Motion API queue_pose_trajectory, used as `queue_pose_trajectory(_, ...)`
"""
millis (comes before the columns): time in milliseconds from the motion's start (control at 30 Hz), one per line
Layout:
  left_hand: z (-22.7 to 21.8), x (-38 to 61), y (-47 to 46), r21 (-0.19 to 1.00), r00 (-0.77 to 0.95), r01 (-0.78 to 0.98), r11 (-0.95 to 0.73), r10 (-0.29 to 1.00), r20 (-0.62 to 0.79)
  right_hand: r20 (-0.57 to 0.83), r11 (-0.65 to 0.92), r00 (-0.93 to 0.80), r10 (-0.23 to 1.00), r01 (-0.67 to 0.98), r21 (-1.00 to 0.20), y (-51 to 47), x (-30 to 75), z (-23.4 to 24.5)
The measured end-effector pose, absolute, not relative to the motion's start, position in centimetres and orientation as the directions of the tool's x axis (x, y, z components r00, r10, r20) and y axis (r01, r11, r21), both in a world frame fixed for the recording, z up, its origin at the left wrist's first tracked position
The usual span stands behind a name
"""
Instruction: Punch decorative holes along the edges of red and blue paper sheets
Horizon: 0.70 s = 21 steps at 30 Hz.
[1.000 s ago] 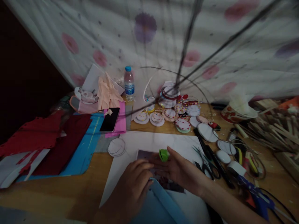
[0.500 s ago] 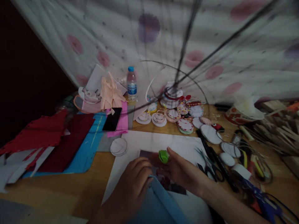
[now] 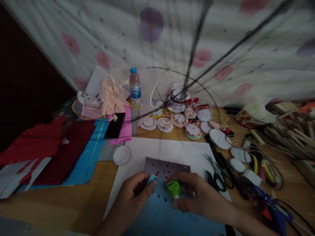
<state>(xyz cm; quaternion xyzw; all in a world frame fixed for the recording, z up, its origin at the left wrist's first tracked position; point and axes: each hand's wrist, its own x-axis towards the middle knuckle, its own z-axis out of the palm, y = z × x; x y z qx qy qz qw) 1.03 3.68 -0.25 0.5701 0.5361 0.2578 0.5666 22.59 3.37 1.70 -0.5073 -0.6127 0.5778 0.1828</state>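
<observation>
My left hand (image 3: 134, 195) pinches the top left corner of a light blue sheet (image 3: 150, 223), with the thumb on top. Small dark cut-out shapes dot the sheet near that edge. In my right hand (image 3: 194, 191) is a small green craft punch (image 3: 173, 188), gripped between thumb and fingers at the sheet's upper edge. Whether the sheet sits inside its slot I cannot tell. Behind the hands, a dark picture card (image 3: 157, 168) with small red bits on it lies on a white board (image 3: 197, 149).
To the right lie scissors (image 3: 219, 177), a blue glue gun (image 3: 273, 206) and wooden sticks (image 3: 292, 134). Small decorated paper hats (image 3: 164, 124) and a water bottle (image 3: 135, 87) stand at the back. Leftward are red felt (image 3: 36, 141), blue sheets (image 3: 94, 154) and a phone (image 3: 115, 126).
The blue sheet now lies flatter with its cut-outs showing. My right hand has brought the green punch down to its edge, and my left hand has shifted to the left, lower down.
</observation>
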Motion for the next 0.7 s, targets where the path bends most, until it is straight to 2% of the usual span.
queue_pose_trajectory(133, 0.0, 1.0, 3.2, 0.902, 0.230, 0.416, 0.111, 0.947, -0.222, -0.242, -0.088, -0.416, 0.877, 0.356, -0.930, 3.5, 22.6, 2.4)
queue_pose_trajectory(200, 0.1, 1.1, 2.9, 0.884, 0.206, 0.465, 0.039, 0.967, -0.151, -0.199, -0.016, -0.414, 0.888, 0.405, -0.914, 3.6, 22.4, 2.9)
queue_pose_trajectory(367, 0.2, 1.6, 2.3, 0.863, 0.232, 0.484, -0.141, 0.972, 0.028, -0.165, 0.162, -0.496, 0.853, 0.550, -0.819, 4.0, 21.9, 3.9)
queue_pose_trajectory(500, 0.3, 1.9, 2.2, 0.864, 0.262, 0.464, -0.194, 0.962, 0.075, -0.128, 0.266, -0.588, 0.799, 0.536, -0.801, 4.7, 21.4, 4.2)
queue_pose_trajectory(600, 0.3, 2.1, 2.1, 0.885, 0.248, 0.441, -0.147, 0.968, 0.037, -0.191, 0.241, -0.611, 0.768, 0.553, -0.798, 5.3, 21.1, 4.1)
queue_pose_trajectory(700, 0.2, 2.1, 2.1, 0.905, 0.196, 0.417, -0.088, 0.981, 0.005, -0.297, 0.118, -0.561, 0.773, 0.587, -0.801, 5.6, 21.1, 4.2)
